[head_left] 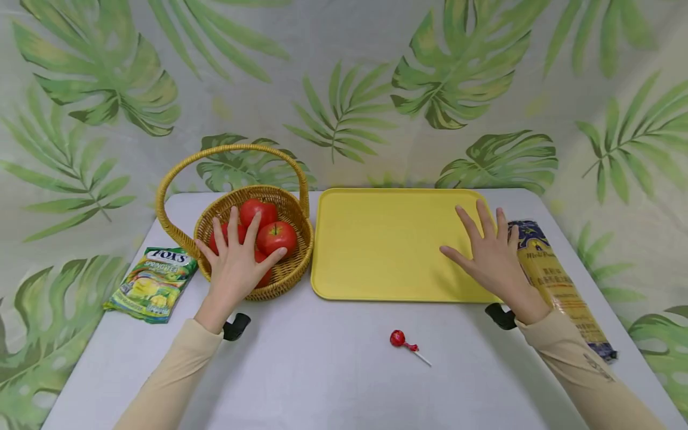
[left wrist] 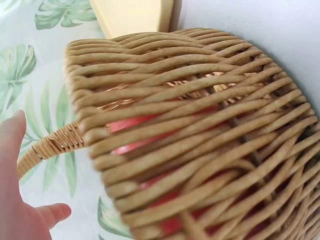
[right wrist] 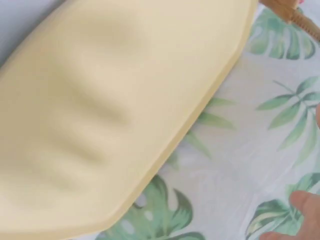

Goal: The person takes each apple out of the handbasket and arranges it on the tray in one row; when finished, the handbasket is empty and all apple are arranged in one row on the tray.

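Note:
My left hand (head_left: 235, 263), fingers spread, is held over the near left part of a wicker basket (head_left: 292, 272) with a tall arched handle. Several red tomatoes (head_left: 276, 237) lie in the basket, some partly hidden behind that hand. In the left wrist view the woven wall (left wrist: 200, 130) fills most of the picture, with red showing through the gaps. Over the right end of a yellow tray (head_left: 387, 245) my right hand (head_left: 491, 257) hovers with spread fingers and holds nothing. The right wrist view shows the tray's pale surface (right wrist: 150, 75) with the hand's shadow on it.
A green candy bag (head_left: 156, 283) lies left of the basket. Right of the tray is a long pack of noodles (head_left: 559, 280), partly covered by the right hand and forearm. A red lollipop (head_left: 399, 338) lies on the white table (head_left: 322, 370) in front of the tray. Leaf-patterned cloth hangs behind.

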Tool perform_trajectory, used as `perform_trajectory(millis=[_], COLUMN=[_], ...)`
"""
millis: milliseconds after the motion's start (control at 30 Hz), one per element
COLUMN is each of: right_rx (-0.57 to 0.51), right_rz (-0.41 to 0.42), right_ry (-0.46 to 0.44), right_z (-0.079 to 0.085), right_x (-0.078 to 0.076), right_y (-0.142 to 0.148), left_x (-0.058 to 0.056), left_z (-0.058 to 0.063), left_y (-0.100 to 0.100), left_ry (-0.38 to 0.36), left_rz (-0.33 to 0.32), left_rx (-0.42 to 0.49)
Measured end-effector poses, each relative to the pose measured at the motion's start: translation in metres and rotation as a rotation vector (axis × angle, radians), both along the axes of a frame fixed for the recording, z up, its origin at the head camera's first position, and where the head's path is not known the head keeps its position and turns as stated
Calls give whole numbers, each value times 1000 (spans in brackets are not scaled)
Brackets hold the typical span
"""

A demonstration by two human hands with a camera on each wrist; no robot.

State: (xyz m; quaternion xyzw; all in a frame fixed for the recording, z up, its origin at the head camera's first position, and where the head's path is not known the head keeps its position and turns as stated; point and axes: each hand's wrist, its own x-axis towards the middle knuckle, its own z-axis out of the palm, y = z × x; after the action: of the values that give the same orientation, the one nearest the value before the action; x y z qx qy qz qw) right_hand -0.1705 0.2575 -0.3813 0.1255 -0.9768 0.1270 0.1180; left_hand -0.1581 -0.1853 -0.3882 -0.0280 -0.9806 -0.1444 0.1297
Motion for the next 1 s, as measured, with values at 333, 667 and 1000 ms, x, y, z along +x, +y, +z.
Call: perform_trajectory(millis=[333, 667, 1000], right_rx=[-226, -543, -676], right_rz=[350, 690, 784], right_ry=[79, -139, -383], right_z=[17, 28, 9], right_x=[-17, -24, -42], right_y=[-60, -152, -230], left_x=[16, 38, 66], left_z=[14, 16, 15], left_y=[-10, -34, -52], left_ry=[40, 95, 54], left_rz=[-49, -137, -98], left_rx=[65, 372, 746])
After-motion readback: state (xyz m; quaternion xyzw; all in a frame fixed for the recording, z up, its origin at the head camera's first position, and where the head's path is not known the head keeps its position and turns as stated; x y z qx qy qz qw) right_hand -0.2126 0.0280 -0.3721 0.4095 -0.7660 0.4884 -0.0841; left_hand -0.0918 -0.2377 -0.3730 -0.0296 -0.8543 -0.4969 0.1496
